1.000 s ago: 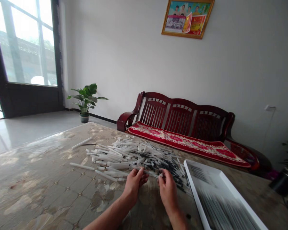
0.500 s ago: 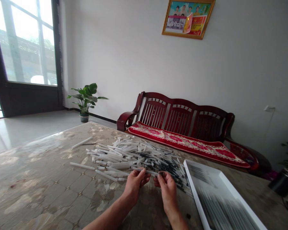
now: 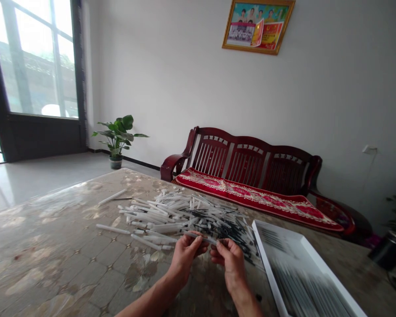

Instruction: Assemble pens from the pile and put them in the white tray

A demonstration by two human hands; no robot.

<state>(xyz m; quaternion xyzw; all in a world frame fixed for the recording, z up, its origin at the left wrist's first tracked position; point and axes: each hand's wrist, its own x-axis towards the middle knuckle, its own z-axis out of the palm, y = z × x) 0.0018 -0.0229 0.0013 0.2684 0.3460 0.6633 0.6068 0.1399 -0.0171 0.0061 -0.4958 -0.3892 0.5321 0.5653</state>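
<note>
Between my two hands is a slim pale pen (image 3: 210,240), lying roughly level above the near edge of a pile. My left hand (image 3: 185,255) pinches its left part between thumb and fingers. My right hand (image 3: 230,256) is closed on its right end, thumb on top, and the fingertips hide that end. Just beyond my hands spreads a heap of white pen barrels (image 3: 161,211), with dark thin refills or pen parts (image 3: 232,231) on its right side. A white tray (image 3: 267,264) right of my right hand holds rows of pens (image 3: 312,288).
The patterned tabletop (image 3: 69,259) carries a loose white barrel (image 3: 112,229) left of the heap, and another barrel (image 3: 112,197) beside a thin dark rod farther back. Behind the table stands a red wooden bench (image 3: 247,163). A potted plant (image 3: 116,136) is by the wall.
My right thumb and fingers have shifted along the pen and closed on its right end, a little nearer my left hand. The pile and tray look the same.
</note>
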